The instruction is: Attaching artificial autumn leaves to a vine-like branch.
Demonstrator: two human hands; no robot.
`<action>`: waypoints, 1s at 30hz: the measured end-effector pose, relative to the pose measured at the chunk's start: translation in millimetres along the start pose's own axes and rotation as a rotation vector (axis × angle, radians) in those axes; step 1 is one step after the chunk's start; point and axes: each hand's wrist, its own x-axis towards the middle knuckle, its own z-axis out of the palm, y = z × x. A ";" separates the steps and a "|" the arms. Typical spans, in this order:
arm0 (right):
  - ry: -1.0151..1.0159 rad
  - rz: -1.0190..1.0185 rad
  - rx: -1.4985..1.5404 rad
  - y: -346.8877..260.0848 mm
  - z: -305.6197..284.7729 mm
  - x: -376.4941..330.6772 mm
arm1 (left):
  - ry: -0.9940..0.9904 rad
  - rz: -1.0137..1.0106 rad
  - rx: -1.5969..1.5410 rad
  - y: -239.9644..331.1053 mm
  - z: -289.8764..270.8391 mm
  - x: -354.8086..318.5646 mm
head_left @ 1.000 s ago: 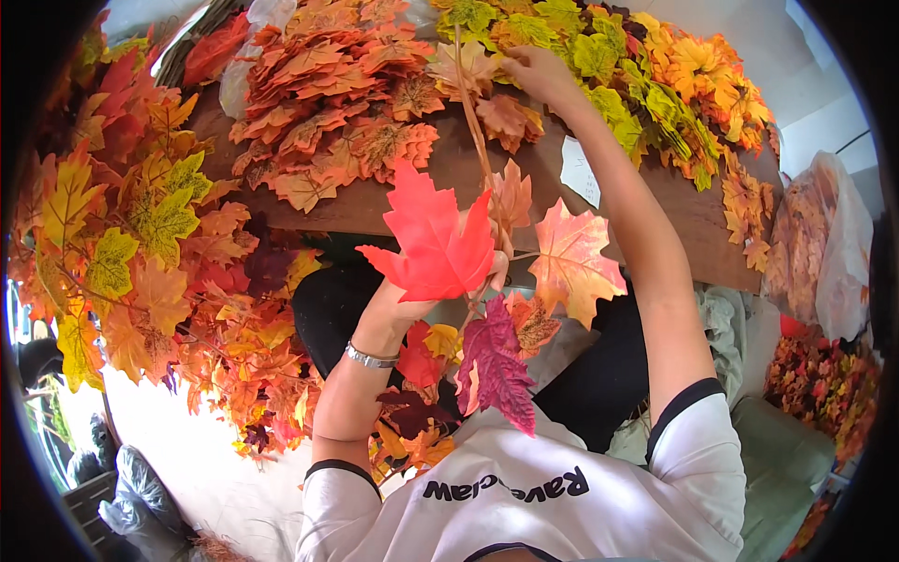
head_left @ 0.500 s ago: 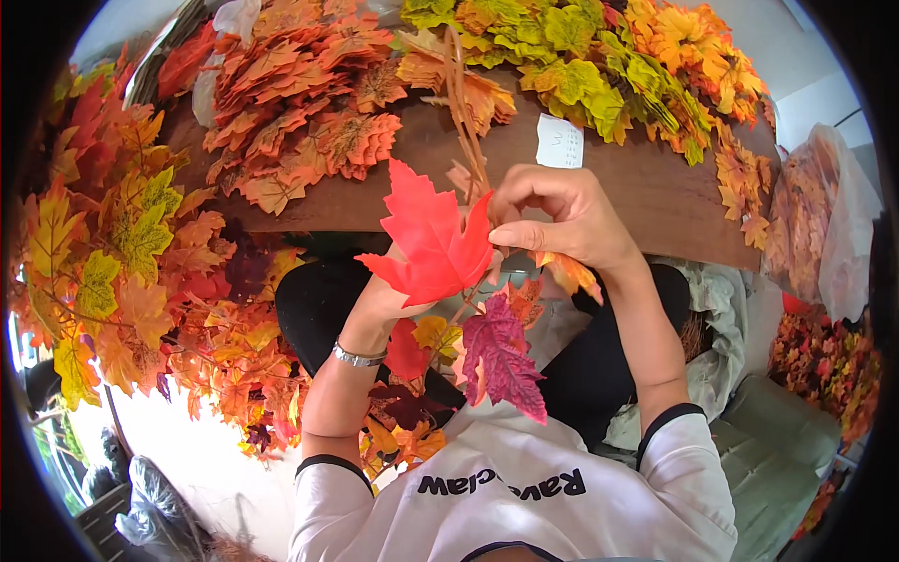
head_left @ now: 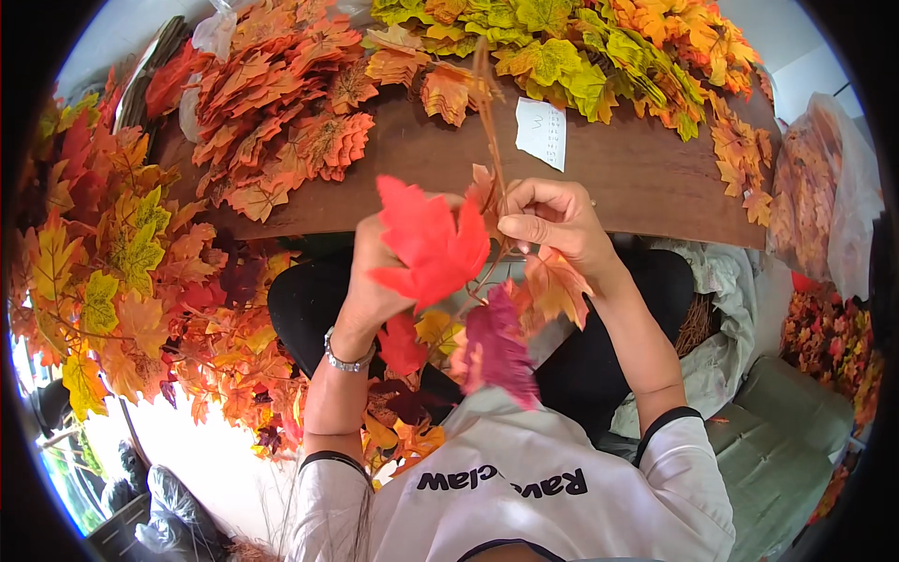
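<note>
Between my hands is an artificial maple-leaf garland, its brown stem [head_left: 491, 131] rising toward the table's far side. My left hand [head_left: 373, 272] is closed around it, its fingertips largely hidden behind a bright red leaf [head_left: 433, 244]. My right hand [head_left: 562, 228] pinches the stem between thumb and forefinger, to the right of that leaf. Just below the right hand hangs an orange leaf [head_left: 554, 288]. A purple leaf [head_left: 501, 342], blurred by motion, dangles over my lap, and smaller red and yellow leaves lie below the left hand.
A brown table [head_left: 421, 178] curves across in front, bearing stacked orange-red leaves [head_left: 281, 94], green-yellow leaves [head_left: 552, 61] and a white paper slip [head_left: 541, 134]. Dense leaf garlands [head_left: 140, 281] crowd the left. At right stand a plastic bag of leaves [head_left: 815, 187] and a grey-green padded seat [head_left: 777, 450].
The red leaf has tilted and folded, and the purple leaf has swung round. More of the orange leaf shows under my right hand. Both hands keep their hold; the whole view has shifted slightly.
</note>
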 end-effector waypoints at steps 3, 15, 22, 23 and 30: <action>-0.020 -0.008 -0.055 4.3 3.4 -0.8 | 0.086 0.060 -0.079 -5.7 0.9 3.2; 0.084 -0.348 -0.424 8.0 20.6 1.7 | 0.181 0.005 -0.383 -5.0 1.8 8.6; 0.007 -0.019 -0.244 -0.7 17.6 1.4 | 0.109 -0.004 -0.359 -6.9 1.1 6.6; 0.004 -0.012 -0.307 -3.6 15.6 0.0 | 0.092 -0.021 -0.350 -6.1 -0.1 6.2; 0.044 -0.407 -0.503 0.5 13.6 5.4 | -0.020 -0.048 -0.320 -11.9 -2.9 4.5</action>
